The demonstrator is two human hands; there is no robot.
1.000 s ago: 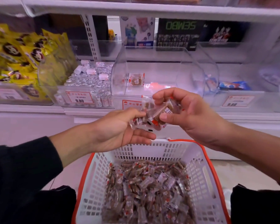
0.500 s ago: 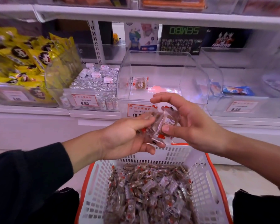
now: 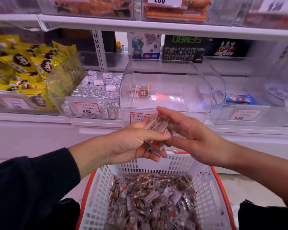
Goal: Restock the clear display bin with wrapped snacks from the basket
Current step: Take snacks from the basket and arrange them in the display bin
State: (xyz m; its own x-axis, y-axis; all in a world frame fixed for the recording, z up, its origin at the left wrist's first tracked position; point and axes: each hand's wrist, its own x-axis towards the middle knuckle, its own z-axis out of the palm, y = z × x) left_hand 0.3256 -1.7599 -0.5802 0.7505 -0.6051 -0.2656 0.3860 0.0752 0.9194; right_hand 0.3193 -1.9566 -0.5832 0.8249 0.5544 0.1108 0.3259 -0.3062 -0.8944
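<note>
Open-topped clear bin (image 3: 165, 72) just ahead

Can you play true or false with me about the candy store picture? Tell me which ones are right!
1. The clear display bin is packed full of snacks. False: only one wrapped snack shows inside it.
2. Both hands hold a bunch of wrapped snacks together. True: the left hand and right hand both grip it.
3. The basket is white with an orange rim. True.
4. The basket has nothing in it. False: it holds a big pile of wrapped snacks.
5. The yellow bags sit to the right of the clear bin. False: they are on the left.
</note>
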